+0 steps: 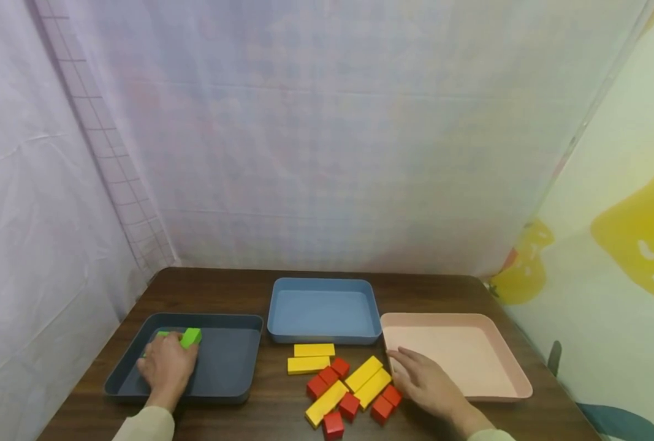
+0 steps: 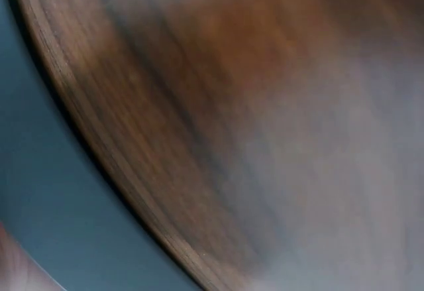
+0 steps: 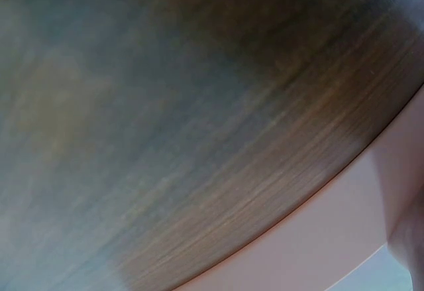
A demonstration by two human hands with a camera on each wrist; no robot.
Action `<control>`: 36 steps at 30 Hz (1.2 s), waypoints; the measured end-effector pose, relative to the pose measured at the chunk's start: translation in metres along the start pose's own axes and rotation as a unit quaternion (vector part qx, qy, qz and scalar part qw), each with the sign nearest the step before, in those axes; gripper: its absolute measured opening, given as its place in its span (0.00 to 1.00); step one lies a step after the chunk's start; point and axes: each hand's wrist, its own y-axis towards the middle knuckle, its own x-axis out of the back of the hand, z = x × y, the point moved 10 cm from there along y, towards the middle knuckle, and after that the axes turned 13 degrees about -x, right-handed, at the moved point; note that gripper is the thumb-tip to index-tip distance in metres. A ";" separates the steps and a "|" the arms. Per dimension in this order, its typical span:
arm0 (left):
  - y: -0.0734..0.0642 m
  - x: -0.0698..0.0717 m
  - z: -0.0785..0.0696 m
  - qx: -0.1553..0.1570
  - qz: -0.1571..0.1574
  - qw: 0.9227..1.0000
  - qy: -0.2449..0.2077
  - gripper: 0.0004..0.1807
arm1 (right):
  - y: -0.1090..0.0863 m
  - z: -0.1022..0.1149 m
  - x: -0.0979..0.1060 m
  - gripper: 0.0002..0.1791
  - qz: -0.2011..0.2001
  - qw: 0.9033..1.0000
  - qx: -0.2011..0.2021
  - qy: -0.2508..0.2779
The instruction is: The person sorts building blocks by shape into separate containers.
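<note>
In the head view my left hand (image 1: 168, 366) is inside the dark grey tray (image 1: 230, 361), its fingers curled down around green blocks (image 1: 192, 337). One block shows between thumb and forefinger; other green bits peek out behind the fingers, the rest hidden by the hand. My right hand (image 1: 431, 383) hovers by the left wall of the pink tray (image 1: 470, 349), fingers stretched out and nothing in them. Red blocks (image 1: 382, 409) lie just left of it. The left wrist view catches only the grey tray's wall (image 2: 79, 218) and a sliver of hand.
Between the trays, several yellow bars (image 1: 327, 404) and red cubes (image 1: 333, 424) lie loosely on the dark wood table (image 1: 271, 404). At the back stands a blue tray (image 1: 323, 309) with its right side against the pink one. Curtains (image 1: 332, 153) hang behind the table.
</note>
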 end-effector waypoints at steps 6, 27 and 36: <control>0.001 -0.001 0.000 -0.002 -0.003 1.000 -0.001 0.23 | 0.000 0.000 0.000 0.25 0.000 1.000 -0.001 -0.001; -0.023 -0.030 -0.090 -0.237 0.135 0.958 -0.089 0.27 | 0.001 0.002 0.002 0.26 -0.007 1.000 0.007 -0.010; -0.044 -0.050 -0.105 -0.297 0.210 0.927 -0.094 0.29 | 0.000 0.002 0.001 0.26 0.000 1.000 -0.001 -0.006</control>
